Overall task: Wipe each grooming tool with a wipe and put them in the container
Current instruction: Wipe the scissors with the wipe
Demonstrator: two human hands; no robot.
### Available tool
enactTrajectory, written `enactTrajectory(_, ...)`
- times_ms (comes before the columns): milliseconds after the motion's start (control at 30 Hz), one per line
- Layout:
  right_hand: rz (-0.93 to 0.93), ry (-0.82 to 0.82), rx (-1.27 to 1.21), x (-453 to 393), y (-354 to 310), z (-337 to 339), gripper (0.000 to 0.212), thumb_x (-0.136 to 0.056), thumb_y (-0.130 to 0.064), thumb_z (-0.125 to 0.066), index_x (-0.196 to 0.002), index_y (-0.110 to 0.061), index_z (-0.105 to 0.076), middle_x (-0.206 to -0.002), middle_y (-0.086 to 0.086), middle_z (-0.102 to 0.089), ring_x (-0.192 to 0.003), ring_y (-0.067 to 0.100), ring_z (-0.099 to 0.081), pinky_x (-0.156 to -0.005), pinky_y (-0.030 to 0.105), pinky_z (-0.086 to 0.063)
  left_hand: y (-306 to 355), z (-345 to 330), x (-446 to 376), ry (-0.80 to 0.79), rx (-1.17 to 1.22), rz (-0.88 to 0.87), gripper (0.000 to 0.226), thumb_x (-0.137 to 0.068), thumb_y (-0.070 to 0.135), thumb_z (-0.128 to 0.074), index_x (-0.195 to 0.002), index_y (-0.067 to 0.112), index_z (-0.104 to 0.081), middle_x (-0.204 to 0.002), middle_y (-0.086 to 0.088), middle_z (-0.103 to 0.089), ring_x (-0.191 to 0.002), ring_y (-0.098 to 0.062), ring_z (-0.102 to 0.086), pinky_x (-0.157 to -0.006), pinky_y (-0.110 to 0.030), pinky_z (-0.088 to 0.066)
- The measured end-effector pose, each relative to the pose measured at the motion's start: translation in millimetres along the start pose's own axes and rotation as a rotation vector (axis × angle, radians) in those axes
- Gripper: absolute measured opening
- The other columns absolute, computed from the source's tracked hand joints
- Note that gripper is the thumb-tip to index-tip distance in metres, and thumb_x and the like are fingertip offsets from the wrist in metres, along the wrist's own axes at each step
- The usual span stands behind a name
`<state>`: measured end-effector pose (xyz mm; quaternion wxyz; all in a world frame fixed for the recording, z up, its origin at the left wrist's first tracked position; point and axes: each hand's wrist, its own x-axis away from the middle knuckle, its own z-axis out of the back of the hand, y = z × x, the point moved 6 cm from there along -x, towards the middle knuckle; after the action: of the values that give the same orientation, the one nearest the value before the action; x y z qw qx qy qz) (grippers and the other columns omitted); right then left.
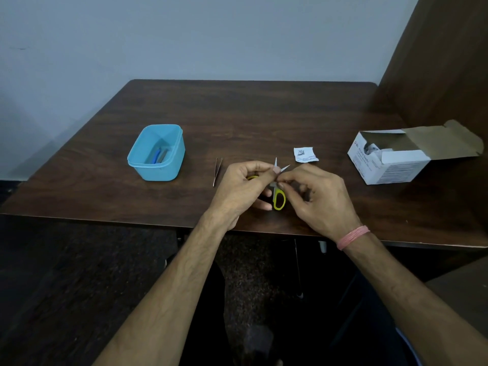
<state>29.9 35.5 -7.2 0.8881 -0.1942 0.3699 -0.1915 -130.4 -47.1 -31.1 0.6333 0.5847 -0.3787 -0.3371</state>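
The left hand grips the scissors; the right hand pinches the blades. Rigid, light, sharp-tipped: hold by the handles.

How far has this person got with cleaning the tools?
One blue-handled tool already lies in the blue container. The left hand holds the yellow scissors, blades open, while the right hand works at a blade. The tweezers still lie on the table.
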Motion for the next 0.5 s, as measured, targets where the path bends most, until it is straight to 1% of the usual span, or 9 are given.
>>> enactTrajectory(100,0.032,-0.019,0.026,1.4,-3.6,-1.1,0.014,-0.099,-0.019,-0.079,-0.11,-0.027,-0.083,-0.103,-0.016,-0.071,-0.07,0.006,-0.063,-0.065,0.035,-0.058,-3.5,0.8,-2.2,0.055,-0.018,-0.024,0.013,-0.105,0.024,-0.082,-0.112,0.015,-0.087,-0.086,-0.007,-0.07,-0.062,-0.003,-0.063,-0.049,-0.023,-0.06)
enactTrajectory(200,0.041,-0.029,0.04,3.0,-5.5,-1.8,0.012,-0.098,-0.022,-0.08,-0.108,-0.029,-0.084,-0.102,-0.017,-0.07,-0.067,0.007,-0.062,-0.063,0.035,-0.058,-8.0,1.1,-3.1,0.1,-0.033,-0.027,0.008,-0.102,0.025,-0.085,-0.105,0.02,-0.09,-0.082,-0.002,-0.072,-0.06,-0.004,-0.06,-0.05,-0.025,-0.061)
enactTrajectory(300,0.043,-0.042,0.017,5.1,-6.2,-2.3,0.01,-0.097,-0.023,-0.08,-0.105,-0.028,-0.084,-0.099,-0.015,-0.069,-0.063,0.009,-0.061,-0.06,0.037,-0.056,-8.8,0.6,-4.0,0.098,-0.015,-0.022,0.006,-0.101,0.022,-0.086,-0.097,0.022,-0.089,-0.082,-0.002,-0.071,-0.058,-0.004,-0.057,-0.05,-0.025,-0.061)
enactTrajectory(400,0.064,-0.046,0.011,6.1,-8.2,-1.1,0.01,-0.097,-0.022,-0.081,-0.106,-0.026,-0.084,-0.1,-0.014,-0.07,-0.064,0.008,-0.062,-0.059,0.038,-0.057,-8.1,0.1,-3.9,0.093,-0.015,-0.021,0.005,-0.101,0.021,-0.085,-0.099,0.019,-0.089,-0.081,-0.003,-0.07,-0.058,-0.004,-0.057,-0.05,-0.024,-0.061)
enactTrajectory(500,0.072,-0.03,0.05,5.7,-9.8,-1.1,0.012,-0.099,-0.021,-0.08,-0.109,-0.026,-0.084,-0.103,-0.014,-0.071,-0.067,0.007,-0.062,-0.061,0.039,-0.058,-6.7,-0.1,-3.0,0.089,-0.007,-0.028,0.005,-0.101,0.023,-0.086,-0.1,0.022,-0.09,-0.079,0.002,-0.072,-0.058,-0.003,-0.057,-0.051,-0.025,-0.062)
